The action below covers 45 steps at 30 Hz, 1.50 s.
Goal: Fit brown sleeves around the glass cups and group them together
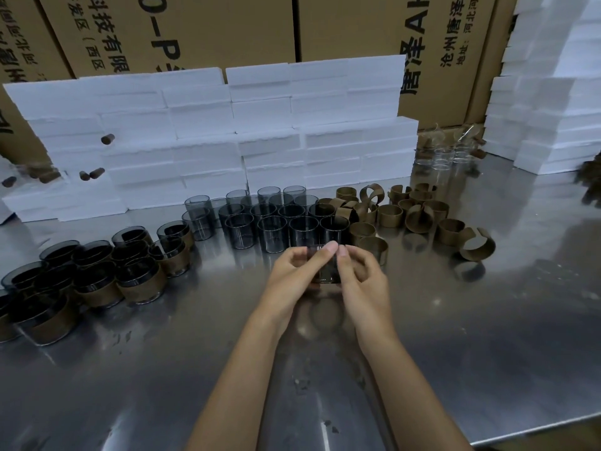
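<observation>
The person is holding one glass cup (326, 266) just above the metal table (487, 320), in the middle of the scene. The left hand (294, 271) is curling its fingers around the left side of the cup, and the right hand (361, 275) is gripping the right side, the two thumbs almost touching at the rim. A brown band seems to be lying around the cup, but the hands are covering most of it, so I cannot be sure. Just behind the hands, bare grey cups (270, 219) are standing in rows. To the right of them, loose brown sleeves (416, 213) are lying in a heap. At the left, cups with sleeves (97, 278) are standing close together. White foam blocks (211, 135) are standing stacked behind everything.
</observation>
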Each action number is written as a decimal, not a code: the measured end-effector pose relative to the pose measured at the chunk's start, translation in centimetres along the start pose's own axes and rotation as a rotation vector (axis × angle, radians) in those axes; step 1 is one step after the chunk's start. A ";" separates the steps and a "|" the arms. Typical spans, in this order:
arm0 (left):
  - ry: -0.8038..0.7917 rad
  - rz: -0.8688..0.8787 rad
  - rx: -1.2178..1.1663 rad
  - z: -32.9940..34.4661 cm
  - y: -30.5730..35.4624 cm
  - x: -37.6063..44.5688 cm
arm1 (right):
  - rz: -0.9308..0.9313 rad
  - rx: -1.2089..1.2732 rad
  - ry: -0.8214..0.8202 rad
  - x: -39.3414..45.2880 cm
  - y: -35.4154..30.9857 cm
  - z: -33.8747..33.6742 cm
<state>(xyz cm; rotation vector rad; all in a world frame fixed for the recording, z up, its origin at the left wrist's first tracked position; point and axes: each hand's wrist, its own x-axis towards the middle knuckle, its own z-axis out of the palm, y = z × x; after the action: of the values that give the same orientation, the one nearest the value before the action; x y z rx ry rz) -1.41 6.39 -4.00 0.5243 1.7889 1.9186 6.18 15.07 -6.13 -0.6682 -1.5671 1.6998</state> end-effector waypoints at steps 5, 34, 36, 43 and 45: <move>-0.135 -0.065 -0.094 -0.4 0.6 -0.2 | 0.014 0.102 0.009 -0.1 -0.5 0.2; -0.077 -0.029 -0.109 -0.2 0.4 0.0 | -0.021 -0.171 -0.107 -0.1 0.4 0.1; -0.059 -0.022 -0.067 0.0 0.3 0.0 | -0.011 -0.168 -0.104 0.0 0.4 0.1; -0.159 -0.033 -0.237 -0.8 1.2 -0.2 | 0.018 -0.012 -0.082 -0.4 -0.8 0.3; -0.218 -0.050 -0.274 -0.7 1.4 -0.4 | 0.054 0.016 -0.137 -0.5 -1.0 0.2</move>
<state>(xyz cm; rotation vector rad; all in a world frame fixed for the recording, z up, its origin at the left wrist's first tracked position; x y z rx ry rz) -1.58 5.49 -2.62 0.5609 1.3662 1.9487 6.51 14.58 -5.16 -0.6013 -1.6408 1.8298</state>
